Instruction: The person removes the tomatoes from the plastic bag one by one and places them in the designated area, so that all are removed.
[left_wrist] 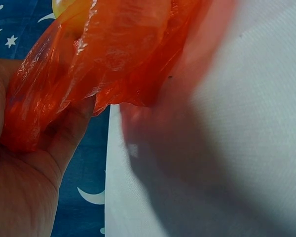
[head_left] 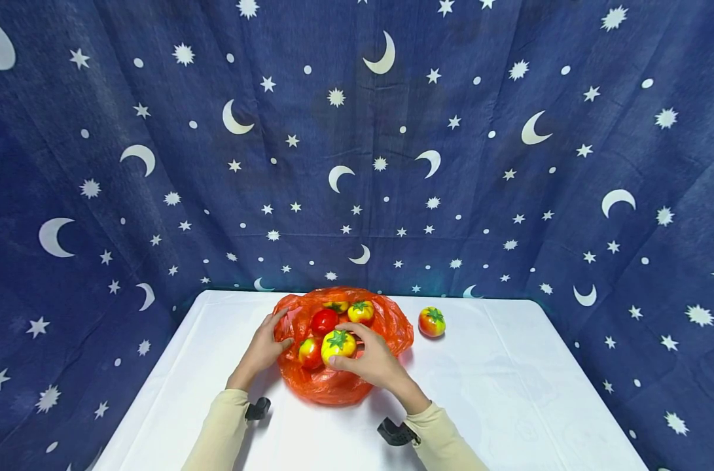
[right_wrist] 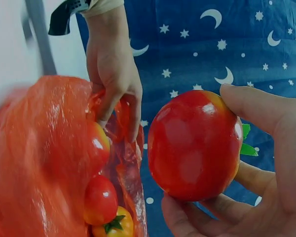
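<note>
A red plastic bag (head_left: 333,390) lies spread on the table with its mouth turned up. My left hand (head_left: 262,348) grips the bag's left edge, thumb inside and fingers outside, as the left wrist view (left_wrist: 64,143) also shows. Over the bag's mouth my right hand (head_left: 375,361) holds a tomato (right_wrist: 193,148), red below and yellow around its green leafy top. Several more tomatoes sit inside the bag, among them a plain red one (head_left: 324,321), a yellow-red one (head_left: 361,311) and another beside the held tomato (head_left: 309,353).
One red-and-yellow tomato (head_left: 432,322) stands on the white table (head_left: 480,392), right of the bag. A dark blue curtain (head_left: 357,131) with moons and stars hangs behind and along both sides. Black wrist mounts (head_left: 396,432) sit at the sleeves.
</note>
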### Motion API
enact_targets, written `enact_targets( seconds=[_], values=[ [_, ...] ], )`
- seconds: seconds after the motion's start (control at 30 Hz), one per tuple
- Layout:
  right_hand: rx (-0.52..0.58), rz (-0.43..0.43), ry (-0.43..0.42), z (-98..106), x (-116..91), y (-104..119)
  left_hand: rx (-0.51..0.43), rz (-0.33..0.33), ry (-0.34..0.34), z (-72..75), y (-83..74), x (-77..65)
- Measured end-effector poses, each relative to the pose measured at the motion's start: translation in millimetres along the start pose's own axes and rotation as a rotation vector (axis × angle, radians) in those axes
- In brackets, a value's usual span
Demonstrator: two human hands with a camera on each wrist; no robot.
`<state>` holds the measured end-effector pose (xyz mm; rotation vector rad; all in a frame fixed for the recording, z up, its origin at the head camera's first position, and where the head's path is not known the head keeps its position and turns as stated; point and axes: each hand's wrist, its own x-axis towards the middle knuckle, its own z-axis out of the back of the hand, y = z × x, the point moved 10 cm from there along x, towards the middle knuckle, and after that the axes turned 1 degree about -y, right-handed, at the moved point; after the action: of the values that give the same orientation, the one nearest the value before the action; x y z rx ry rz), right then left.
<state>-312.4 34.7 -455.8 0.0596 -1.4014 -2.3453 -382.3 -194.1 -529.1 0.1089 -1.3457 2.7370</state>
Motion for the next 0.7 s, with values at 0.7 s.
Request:
enact_targets(
  seconds=[0.7],
  values=[
    [-0.085,-0.036,-0.124,53,-3,-19,-0.004,-0.022,-0.009,-1.2,-0.9,-1.4]
  ],
)
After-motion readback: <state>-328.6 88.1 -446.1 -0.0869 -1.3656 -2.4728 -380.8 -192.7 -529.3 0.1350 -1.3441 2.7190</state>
